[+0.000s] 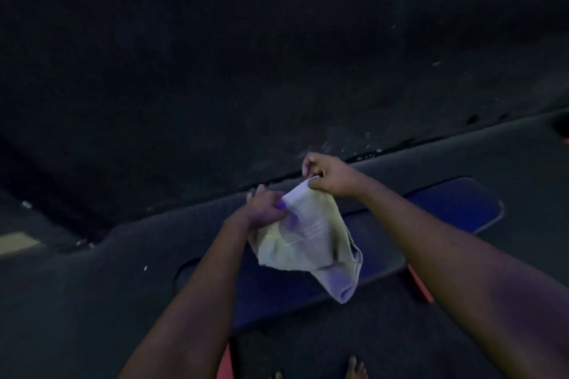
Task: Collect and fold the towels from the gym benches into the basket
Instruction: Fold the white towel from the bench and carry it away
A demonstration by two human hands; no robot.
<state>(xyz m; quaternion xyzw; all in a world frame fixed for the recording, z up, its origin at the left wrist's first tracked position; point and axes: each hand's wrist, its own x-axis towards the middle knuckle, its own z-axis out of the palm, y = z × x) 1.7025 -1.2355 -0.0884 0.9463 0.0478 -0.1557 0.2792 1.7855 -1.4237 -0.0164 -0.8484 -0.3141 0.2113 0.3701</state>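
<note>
A pale yellowish-white towel [311,243] hangs crumpled in the air above a dark blue padded gym bench [455,203]. My right hand [331,177] pinches its top corner between thumb and fingers. My left hand [266,206] grips the towel's upper left edge just below, fingers curled into the cloth. The towel's lower end droops toward the bench pad. No basket is in view.
The bench runs diagonally from lower left to right, with red-orange frame parts [420,284] beneath it. Dark rubber floor [215,71] fills the upper view; a raised dark mat edge [400,148] crosses behind my hands. My bare toes [355,368] show at the bottom.
</note>
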